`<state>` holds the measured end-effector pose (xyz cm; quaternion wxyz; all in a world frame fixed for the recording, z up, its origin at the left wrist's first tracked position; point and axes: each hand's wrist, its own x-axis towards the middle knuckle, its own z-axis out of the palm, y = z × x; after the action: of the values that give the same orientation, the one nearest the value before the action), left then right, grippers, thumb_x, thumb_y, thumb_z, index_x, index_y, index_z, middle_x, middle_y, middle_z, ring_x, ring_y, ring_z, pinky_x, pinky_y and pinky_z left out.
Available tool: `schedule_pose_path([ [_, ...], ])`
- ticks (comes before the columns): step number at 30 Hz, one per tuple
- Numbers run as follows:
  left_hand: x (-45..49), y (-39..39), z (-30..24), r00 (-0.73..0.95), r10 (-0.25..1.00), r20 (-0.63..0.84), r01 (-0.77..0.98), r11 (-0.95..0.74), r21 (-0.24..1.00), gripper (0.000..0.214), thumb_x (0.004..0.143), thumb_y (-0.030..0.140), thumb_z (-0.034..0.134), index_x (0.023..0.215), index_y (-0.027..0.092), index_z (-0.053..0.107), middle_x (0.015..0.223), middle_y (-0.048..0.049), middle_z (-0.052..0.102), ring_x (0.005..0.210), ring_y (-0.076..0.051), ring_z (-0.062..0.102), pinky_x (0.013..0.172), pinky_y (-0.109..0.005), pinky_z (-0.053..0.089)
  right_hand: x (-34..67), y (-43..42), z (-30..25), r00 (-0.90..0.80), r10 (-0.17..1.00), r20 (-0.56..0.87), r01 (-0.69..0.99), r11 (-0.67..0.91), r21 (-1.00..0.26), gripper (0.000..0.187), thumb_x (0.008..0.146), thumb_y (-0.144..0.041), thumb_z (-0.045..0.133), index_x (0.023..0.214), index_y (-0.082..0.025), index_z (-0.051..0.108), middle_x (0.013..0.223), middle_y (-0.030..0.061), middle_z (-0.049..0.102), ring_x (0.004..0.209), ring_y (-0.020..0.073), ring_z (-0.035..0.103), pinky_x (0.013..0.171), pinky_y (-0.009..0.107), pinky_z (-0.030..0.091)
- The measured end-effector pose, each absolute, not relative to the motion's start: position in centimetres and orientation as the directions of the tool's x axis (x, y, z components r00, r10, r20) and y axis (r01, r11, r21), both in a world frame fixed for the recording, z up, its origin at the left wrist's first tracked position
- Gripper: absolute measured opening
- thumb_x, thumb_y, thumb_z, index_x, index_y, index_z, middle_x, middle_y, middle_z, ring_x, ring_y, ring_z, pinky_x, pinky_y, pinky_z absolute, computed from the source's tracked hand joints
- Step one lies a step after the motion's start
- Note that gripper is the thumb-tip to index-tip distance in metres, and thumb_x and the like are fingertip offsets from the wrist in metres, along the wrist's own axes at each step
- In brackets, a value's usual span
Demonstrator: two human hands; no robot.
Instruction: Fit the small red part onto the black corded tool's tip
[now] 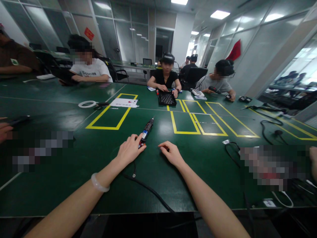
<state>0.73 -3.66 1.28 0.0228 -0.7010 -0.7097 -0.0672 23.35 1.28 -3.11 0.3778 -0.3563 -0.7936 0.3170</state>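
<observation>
My left hand (pixel 130 150) lies over the rear of an electric screwdriver (pixel 148 129), with the thumb on one side and fingers on the other. The tool is black with a blue label, and its thin bit points away from me. A black cord (pixel 153 191) with a small metal ring (pixel 134 176) near it runs from below the hand towards the table's front edge. To the right, my right hand (pixel 172 154) rests on the green table, loosely bent, thumb and index finger slightly apart. It holds nothing and does not touch the screwdriver.
Yellow tape rectangles (pixel 118 128) mark the green table (pixel 99 191). A white paper (pixel 123 102) and white cable coil (pixel 87 104) lie left. Across, a person (pixel 165 77) handles a black tray (pixel 166 98). Black cables (pixel 264 130) lie right; other people sit around.
</observation>
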Motion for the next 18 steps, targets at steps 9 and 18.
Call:
schedule_pose_path([
  [9, -9.6, -2.7, 1.4, -0.276, 0.961, 0.013, 0.958, 0.274, 0.083, 0.065, 0.090, 0.056, 0.031, 0.147, 0.026, 0.031, 0.137, -0.0169, 0.042, 0.118, -0.036, 0.048, 0.088, -0.047, 0.046, 23.3, 1.3, -3.1, -0.466, 0.807, 0.363, 0.332, 0.540, -0.774, 0.019, 0.088, -0.020, 0.051, 0.092, -0.021, 0.070, 0.083, 0.0021, 0.064, 0.071, 0.0146, 0.056, 0.068, 0.027, 0.043],
  [18, -15.3, -2.9, 1.3, -0.448, 0.894, 0.026, 0.894, 0.447, 0.017, 0.061, 0.093, 0.054, 0.033, 0.144, 0.022, 0.031, 0.138, -0.0170, 0.041, 0.113, -0.035, 0.049, 0.087, -0.047, 0.045, 23.4, 1.2, -3.0, -0.477, 0.803, 0.356, 0.339, 0.542, -0.769, 0.018, 0.088, -0.019, 0.052, 0.091, -0.020, 0.070, 0.083, 0.0021, 0.064, 0.071, 0.0144, 0.056, 0.067, 0.026, 0.042],
])
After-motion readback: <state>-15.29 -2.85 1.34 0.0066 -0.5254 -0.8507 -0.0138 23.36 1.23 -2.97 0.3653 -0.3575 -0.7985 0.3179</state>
